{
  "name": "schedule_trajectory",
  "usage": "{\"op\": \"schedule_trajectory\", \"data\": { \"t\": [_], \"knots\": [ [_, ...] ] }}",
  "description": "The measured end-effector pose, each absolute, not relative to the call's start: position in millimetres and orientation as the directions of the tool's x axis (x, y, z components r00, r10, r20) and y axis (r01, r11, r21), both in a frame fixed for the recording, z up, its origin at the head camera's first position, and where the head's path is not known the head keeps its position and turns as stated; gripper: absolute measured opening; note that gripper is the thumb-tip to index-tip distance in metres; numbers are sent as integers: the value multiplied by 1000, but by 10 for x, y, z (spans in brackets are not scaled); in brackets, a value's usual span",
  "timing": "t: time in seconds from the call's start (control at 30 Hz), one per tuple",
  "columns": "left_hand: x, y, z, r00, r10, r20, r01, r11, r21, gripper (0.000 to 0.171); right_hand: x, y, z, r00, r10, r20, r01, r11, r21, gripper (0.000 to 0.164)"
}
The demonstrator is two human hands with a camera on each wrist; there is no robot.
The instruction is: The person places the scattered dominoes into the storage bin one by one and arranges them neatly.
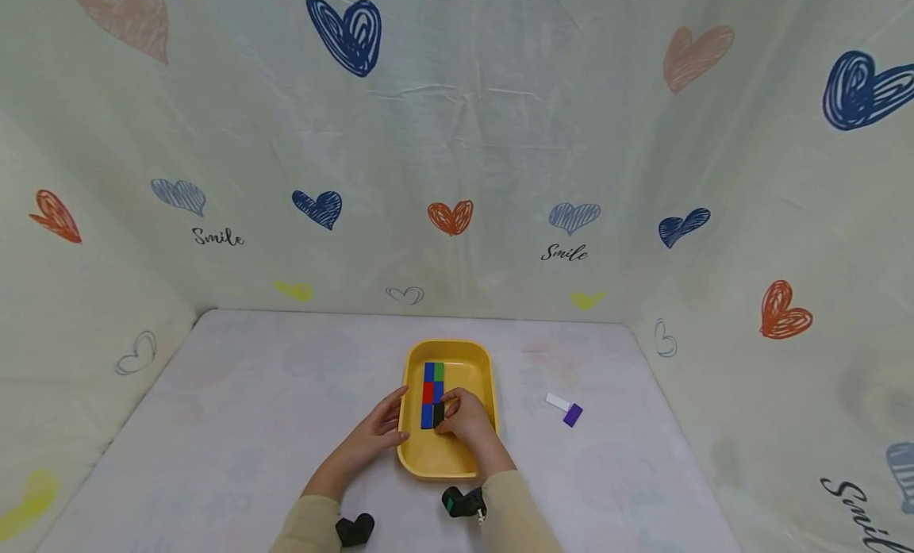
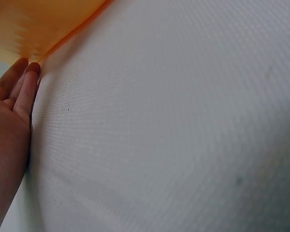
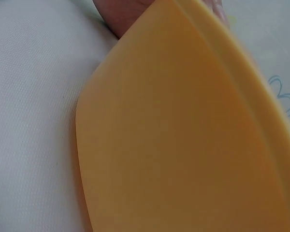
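In the head view a yellow tray (image 1: 457,462) holds flat rectangular blocks laid in two touching columns. The left column has a blue block (image 1: 429,371), a red block (image 1: 428,392) and another blue block (image 1: 427,416). Beside it lie a green block (image 1: 439,370), a blue block (image 1: 439,389) and a black block (image 1: 439,416). My right hand (image 1: 473,426) reaches over the tray's right side and pinches the black block between thumb and fingers. My left hand (image 1: 374,430) rests against the tray's left wall, its fingers (image 2: 25,94) fairly straight in the left wrist view.
On the white tabletop (image 1: 300,394), right of the tray, lie a white block (image 1: 558,401) and a purple block (image 1: 573,415), end to end at an angle. A curtain (image 1: 457,148) printed with hearts surrounds the table at the back and sides.
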State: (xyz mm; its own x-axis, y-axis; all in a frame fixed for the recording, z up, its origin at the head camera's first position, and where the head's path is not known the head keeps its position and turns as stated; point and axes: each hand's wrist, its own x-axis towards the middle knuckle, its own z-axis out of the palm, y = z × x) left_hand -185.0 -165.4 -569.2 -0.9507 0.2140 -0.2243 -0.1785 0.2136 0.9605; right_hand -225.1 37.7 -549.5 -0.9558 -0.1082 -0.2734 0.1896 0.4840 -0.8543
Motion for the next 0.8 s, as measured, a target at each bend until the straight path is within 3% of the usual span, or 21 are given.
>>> {"op": "schedule_trajectory", "data": {
  "t": [0.8],
  "knots": [
    [-1854, -1646, -5692, -956, 208, -206, -163, 208, 965, 81, -2238, 365, -5487, -958, -121, -262, 171, 494, -853, 33]
  ]
}}
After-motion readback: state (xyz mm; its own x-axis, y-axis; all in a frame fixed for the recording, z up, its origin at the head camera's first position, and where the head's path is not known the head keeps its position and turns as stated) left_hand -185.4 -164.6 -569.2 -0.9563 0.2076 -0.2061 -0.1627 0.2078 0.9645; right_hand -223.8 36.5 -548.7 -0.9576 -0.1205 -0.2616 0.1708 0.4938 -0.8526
